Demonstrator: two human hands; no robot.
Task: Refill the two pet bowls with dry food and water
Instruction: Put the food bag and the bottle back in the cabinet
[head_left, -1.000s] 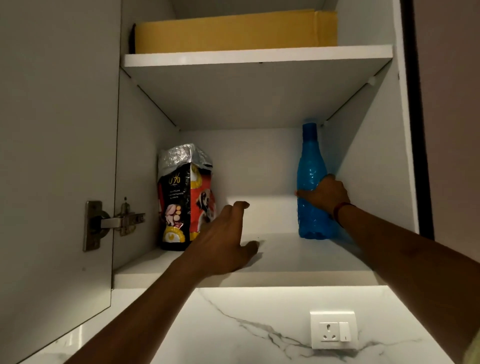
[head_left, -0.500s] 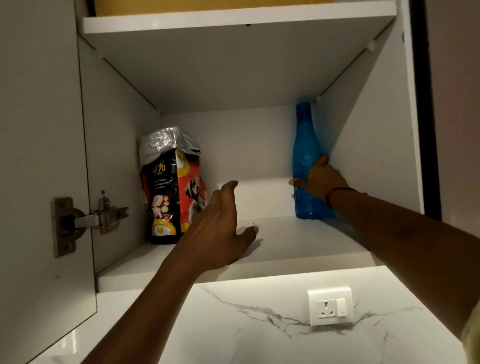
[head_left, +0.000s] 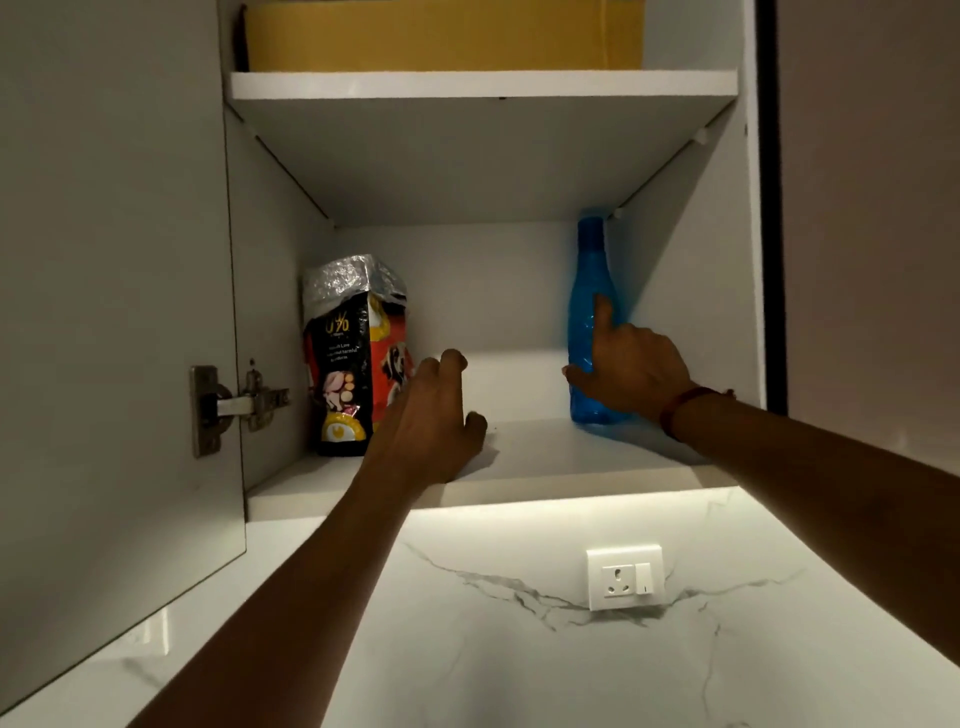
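Note:
A dry dog food bag (head_left: 345, 364), black and red with a crumpled silver top, stands upright at the left of the lower cabinet shelf (head_left: 545, 447). My left hand (head_left: 431, 421) reaches in just right of the bag with its fingers loosely bent and nothing in it; whether it touches the bag is unclear. A blue plastic water bottle (head_left: 589, 260) stands upright at the shelf's right. My right hand (head_left: 634, 369) grips the bottle's lower half, with the thumb round its left side and the index finger pointing up along it. No pet bowls are in view.
The open cabinet door (head_left: 114, 312) stands at the left on a metal hinge (head_left: 234, 405). A yellow cardboard box (head_left: 441, 36) fills the upper shelf. Below the cabinet is a lit marble wall with a white socket (head_left: 623, 577).
My left hand has moved a little nearer the food bag. My right index finger has lifted to lie up along the bottle. The bottle and bag have not moved.

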